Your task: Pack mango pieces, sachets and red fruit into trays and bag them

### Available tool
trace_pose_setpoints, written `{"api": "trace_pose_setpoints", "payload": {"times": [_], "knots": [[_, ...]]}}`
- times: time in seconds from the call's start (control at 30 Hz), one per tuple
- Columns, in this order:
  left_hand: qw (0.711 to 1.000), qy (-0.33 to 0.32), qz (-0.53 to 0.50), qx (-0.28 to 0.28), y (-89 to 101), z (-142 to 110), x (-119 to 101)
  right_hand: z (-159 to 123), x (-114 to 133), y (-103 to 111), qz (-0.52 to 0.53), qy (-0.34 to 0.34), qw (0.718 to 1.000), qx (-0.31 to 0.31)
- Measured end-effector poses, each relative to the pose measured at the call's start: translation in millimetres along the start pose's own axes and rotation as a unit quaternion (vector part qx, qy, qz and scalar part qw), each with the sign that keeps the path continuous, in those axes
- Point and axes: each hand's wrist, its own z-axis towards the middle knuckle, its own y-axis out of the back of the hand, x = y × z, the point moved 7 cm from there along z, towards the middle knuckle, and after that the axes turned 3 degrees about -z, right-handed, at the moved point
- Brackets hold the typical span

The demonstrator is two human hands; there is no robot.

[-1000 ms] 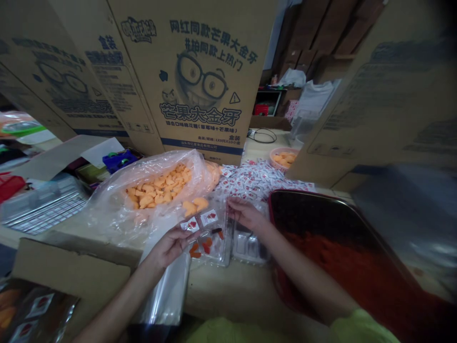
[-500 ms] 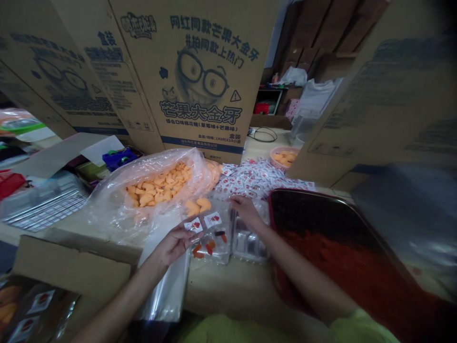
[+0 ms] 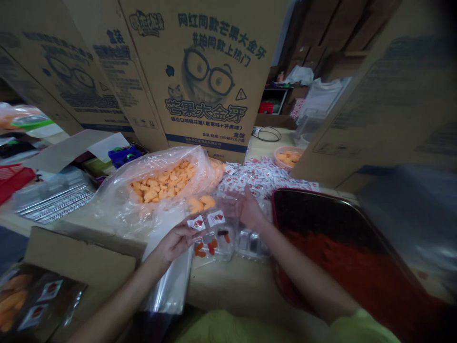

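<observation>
My left hand (image 3: 174, 242) grips the left edge of a clear plastic tray (image 3: 213, 234) that holds two orange candies (image 3: 201, 204), two small white sachets with red print and a few little red and orange pieces. My right hand (image 3: 248, 210) is at the tray's right side with its fingers curled around the clear lid edge. More clear trays (image 3: 250, 241) lie just right of it, under my right wrist.
A plastic bag of orange candies (image 3: 160, 186) lies behind the tray. A heap of red-and-white sachets (image 3: 260, 175) and a small bowl of candies (image 3: 287, 156) are farther back. A dark red bin of red pieces (image 3: 342, 247) sits right. Printed cartons (image 3: 210, 71) wall the table.
My right hand has lifted slightly and turned at the tray's right edge. The left hand keeps its hold on the tray. The view has shifted a little.
</observation>
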Motion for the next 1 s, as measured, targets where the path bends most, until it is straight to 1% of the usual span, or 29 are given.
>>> {"api": "trace_pose_setpoints", "payload": {"times": [0.03,0.07,0.13,0.2,0.27,0.3,0.33,0.37,0.4,0.43,0.47,0.53,0.6,0.63,0.7,0.73,0.8,0.9,0.93,0.97,1.0], "knots": [[1.000,0.003,-0.001,0.001,-0.4,0.1,0.4,-1.5,2.5,-1.8,-0.002,0.016,1.000,0.000],[1.000,0.003,-0.003,0.004,-1.3,-0.1,0.3,-3.3,6.6,-1.3,-0.017,0.038,0.999,-0.015],[1.000,-0.002,-0.006,0.009,-4.1,-1.6,-2.2,-7.7,20.6,9.1,-0.067,0.091,0.990,-0.086],[1.000,-0.012,-0.003,0.012,-8.4,-5.3,-7.1,-14.1,43.9,30.6,-0.113,0.147,0.967,-0.174],[1.000,-0.020,0.002,0.014,-13.7,-10.4,-12.2,-21.2,73.9,59.6,-0.130,0.192,0.940,-0.249],[1.000,-0.023,0.004,0.015,-16.0,-13.0,-14.3,-24.6,88.2,75.8,-0.123,0.203,0.929,-0.283],[1.000,-0.023,0.005,0.014,-17.6,-15.2,-15.4,-26.7,99.5,90.8,-0.106,0.195,0.925,-0.307],[1.000,-0.021,0.004,0.013,-18.5,-16.9,-15.3,-28.3,107.9,103.5,-0.083,0.181,0.924,-0.325],[1.000,-0.017,0.002,0.014,-18.6,-17.9,-14.1,-26.9,111.1,109.5,-0.065,0.147,0.935,-0.315],[1.000,-0.013,-0.003,0.015,-18.0,-18.1,-12.0,-25.2,111.7,109.0,-0.056,0.120,0.948,-0.291],[1.000,-0.009,-0.010,0.018,-16.9,-17.5,-9.1,-23.6,109.1,102.7,-0.056,0.098,0.958,-0.262],[0.999,0.003,-0.029,0.028,-14.9,-14.8,-1.4,-20.6,94.9,75.6,-0.088,0.079,0.972,-0.202],[0.998,0.012,-0.048,0.043,-14.9,-11.4,6.0,-16.4,70.2,40.5,-0.140,0.070,0.973,-0.168],[0.997,0.017,-0.058,0.052,-16.3,-10.1,9.4,-13.6,57.4,23.7,-0.163,0.075,0.970,-0.161],[0.994,0.027,-0.080,0.068,-21.3,-8.8,14.5,-6.9,37.8,-4.9,-0.213,0.116,0.958,-0.155],[0.993,0.028,-0.089,0.069,-23.9,-8.8,16.1,-4.4,31.2,-12.4,-0.230,0.139,0.948,-0.173],[0.994,0.017,-0.088,0.061,-27.7,-9.2,16.2,-0.5,23.0,-19.1,-0.276,0.175,0.922,-0.209],[0.998,-0.016,-0.045,0.039,-29.4,-9.5,12.2,-0.5,21.7,-16.5,-0.355,0.207,0.876,-0.254],[0.999,-0.020,-0.029,0.036,-29.7,-9.4,11.6,-2.3,22.3,-13.8,-0.364,0.210,0.867,-0.268],[0.999,-0.017,-0.016,0.035,-30.1,-9.2,11.8,-4.2,21.6,-10.4,-0.355,0.202,0.869,-0.278],[0.999,-0.013,-0.005,0.034,-30.6,-9.1,12.3,-5.4,18.5,-7.6,-0.330,0.179,0.886,-0.273]]}}
